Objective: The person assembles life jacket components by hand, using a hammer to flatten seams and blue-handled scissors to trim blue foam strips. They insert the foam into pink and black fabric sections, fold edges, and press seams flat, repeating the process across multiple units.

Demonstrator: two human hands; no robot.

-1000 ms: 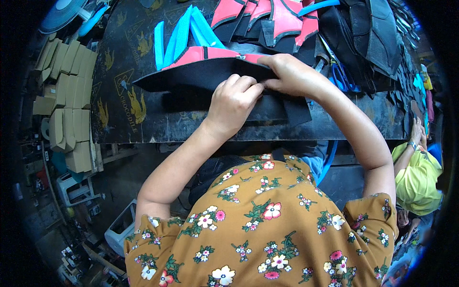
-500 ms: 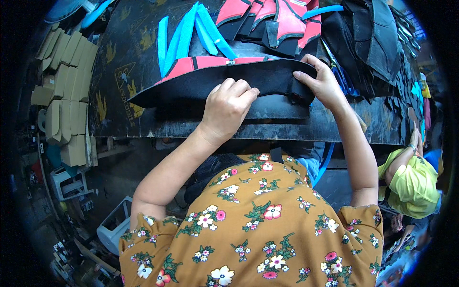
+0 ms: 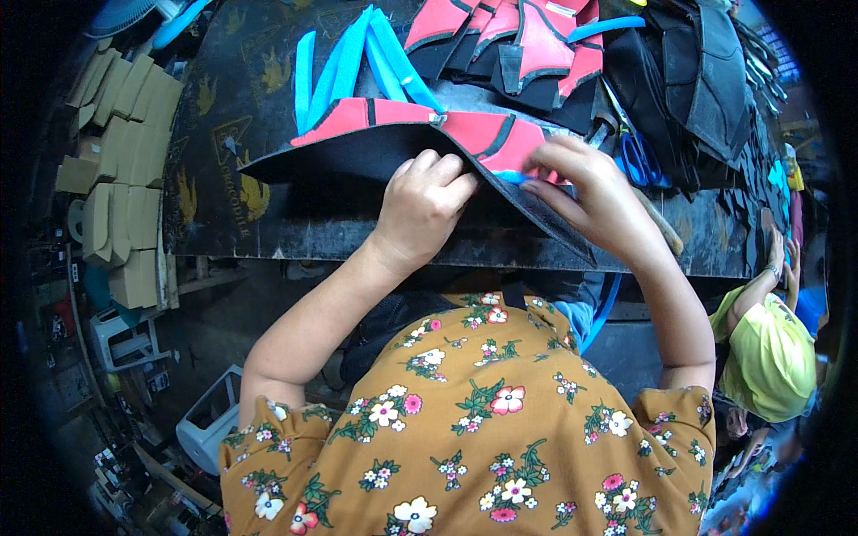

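A long curved fabric piece (image 3: 483,134), pink on one face and black on the other with black bands across the pink, spans the near part of the table. My left hand (image 3: 424,210) is closed on its black side near the middle, the fingertips hidden. At its right part, my right hand (image 3: 590,192) has thumb and fingers drawn together at the edge. A small bright blue strip (image 3: 511,177) shows on the piece beside those fingertips. The right end is twisted so that pink faces up, and its black tip hangs toward the table's front edge.
Blue strips (image 3: 340,76) lie beyond the piece. Pink and black cut pieces (image 3: 545,45) are heaped at the back, with blue-handled scissors (image 3: 636,156) and stacked black pieces (image 3: 706,80) to the right. Cardboard boxes (image 3: 134,143) stand left; a person in yellow (image 3: 769,353) is at right.
My right hand has turned the right part of the fabric piece over, bringing its pink face and a blue strip into sight. My left hand has stayed almost in place.
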